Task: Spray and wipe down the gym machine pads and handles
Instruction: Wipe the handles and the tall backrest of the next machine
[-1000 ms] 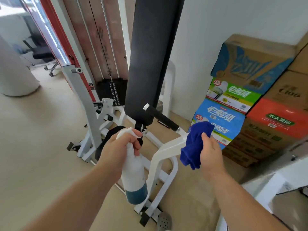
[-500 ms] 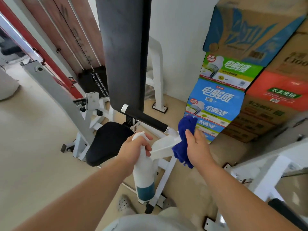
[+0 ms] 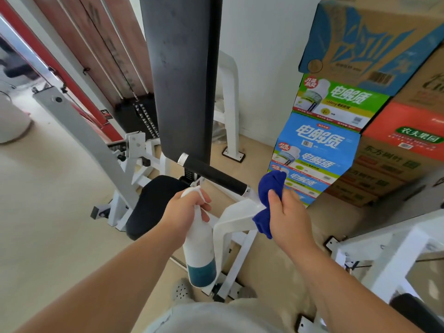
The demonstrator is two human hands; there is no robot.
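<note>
Hardly shifted since earlier, left hand (image 3: 185,212) grips neck of white spray bottle with teal base (image 3: 200,251), bottle top just below black foam handle (image 3: 213,176), right hand (image 3: 288,215) clutches bunched blue cloth (image 3: 270,186) against white metal frame arm (image 3: 236,215) at handle's end

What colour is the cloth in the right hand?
Dark blue cloth, clearest in the head view.

Bright, even daylight w/ no hard shadows, brightest at far left over the pale floor (image 3: 36,212). Soft shade under the seat pad (image 3: 149,207). Dull sheen and smudges show on the back pad (image 3: 182,80). Wide-angle bend at edges: boxes (image 3: 360,56) on the right lean & curve, and their far-right print is soft. Centre is fairly sharp.
</note>
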